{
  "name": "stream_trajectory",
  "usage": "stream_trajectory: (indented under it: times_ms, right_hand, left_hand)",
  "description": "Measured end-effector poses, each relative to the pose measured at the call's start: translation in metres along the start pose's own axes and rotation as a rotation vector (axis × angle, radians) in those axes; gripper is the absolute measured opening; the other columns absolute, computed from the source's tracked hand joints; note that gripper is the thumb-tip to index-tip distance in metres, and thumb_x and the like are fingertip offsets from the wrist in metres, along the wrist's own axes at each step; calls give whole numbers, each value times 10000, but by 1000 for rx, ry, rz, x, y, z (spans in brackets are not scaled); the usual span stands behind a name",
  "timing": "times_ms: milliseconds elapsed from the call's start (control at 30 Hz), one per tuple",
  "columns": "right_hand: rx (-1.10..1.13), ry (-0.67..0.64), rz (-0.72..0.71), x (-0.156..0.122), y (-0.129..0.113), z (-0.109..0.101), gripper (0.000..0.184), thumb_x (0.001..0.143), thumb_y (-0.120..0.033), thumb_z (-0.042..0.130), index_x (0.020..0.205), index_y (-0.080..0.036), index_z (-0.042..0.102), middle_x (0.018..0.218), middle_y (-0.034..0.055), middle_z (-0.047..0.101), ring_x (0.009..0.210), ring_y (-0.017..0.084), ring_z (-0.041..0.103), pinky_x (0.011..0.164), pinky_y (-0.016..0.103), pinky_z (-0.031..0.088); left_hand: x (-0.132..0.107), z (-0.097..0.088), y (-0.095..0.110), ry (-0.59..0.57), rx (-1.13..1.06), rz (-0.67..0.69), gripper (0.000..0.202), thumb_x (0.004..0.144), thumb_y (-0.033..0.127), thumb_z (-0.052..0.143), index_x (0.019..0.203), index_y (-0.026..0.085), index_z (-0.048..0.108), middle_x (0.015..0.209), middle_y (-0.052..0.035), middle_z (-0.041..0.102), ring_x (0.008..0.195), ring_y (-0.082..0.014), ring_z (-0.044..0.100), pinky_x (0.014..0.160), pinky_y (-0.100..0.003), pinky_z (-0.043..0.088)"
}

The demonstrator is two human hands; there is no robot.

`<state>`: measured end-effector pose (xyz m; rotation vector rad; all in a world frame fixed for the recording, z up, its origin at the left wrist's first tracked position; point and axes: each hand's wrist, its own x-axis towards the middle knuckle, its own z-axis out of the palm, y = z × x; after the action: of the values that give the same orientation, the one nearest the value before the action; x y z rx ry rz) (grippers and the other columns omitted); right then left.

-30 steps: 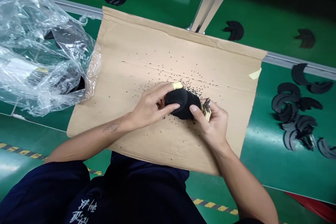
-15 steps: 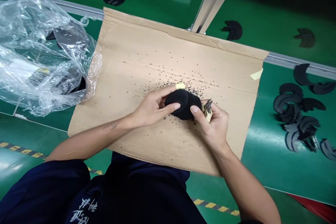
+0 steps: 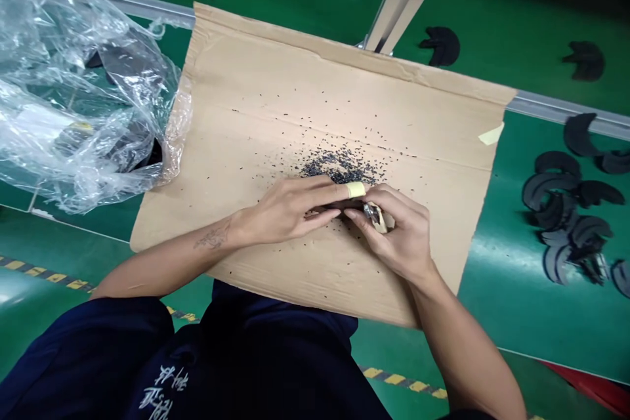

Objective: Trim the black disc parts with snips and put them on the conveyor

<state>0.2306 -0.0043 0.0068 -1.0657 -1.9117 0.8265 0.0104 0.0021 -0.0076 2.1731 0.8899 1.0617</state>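
One dark part (image 3: 350, 204) is pinched in the left hand (image 3: 298, 205), and the right hand (image 3: 403, 223), curled around small cutters (image 3: 375, 215), touches its other end. Many black bits (image 3: 338, 169) lie just past both hands, on brown cardboard (image 3: 236, 69).

- Left forearm (image 3: 182, 259): in from 8 o'clock, bare, angled up toward 2, tattoo (image 3: 214, 236) near the wrist.
- Left hand (image 3: 288, 210): back of hand up, reaching toward 3 o'clock, grip closed between index finger and thumb.
- Left index finger (image 3: 329, 193): nearly straight, yellow wrap (image 3: 356, 189) near the tip; left thumb (image 3: 319, 219) below it, roughly parallel.
- Right forearm (image 3: 462, 335): in from between 4 and 5 o'clock, bare, rising toward 11.
- Right hand (image 3: 408, 236): fingers curled in, grip closed; right thumb (image 3: 364, 230) toward 10 o'clock.
- Thumb tips just beside each other, index tips likewise.
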Motion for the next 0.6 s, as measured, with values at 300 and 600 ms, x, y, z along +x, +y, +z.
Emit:
stream_trajectory:
  times_ms: [300, 600]
  right_hand:
    - [0, 123, -229, -9, 4, 6, 221, 866, -140, 738, 1055, -253, 714, 921, 50, 752, 784, 191, 715, 665, 324, 578]
    - [-5, 87, -211, -8, 1, 6, 244, 856, -114, 737, 1057, -250, 709, 888, 36, 712, 732, 164, 669, 614, 299, 535]
  left_hand:
    - [7, 4, -2, 167, -277, 21, 334, 897, 403, 777, 1174, 219, 746, 988, -61, 756, 897, -130, 713, 757, -254, 599]
    - [3, 3, 2, 196, -174, 155, 367, 953, 262, 723, 1315, 250, 663, 1063, -83, 768, 946, -151, 730, 787, -287, 601]
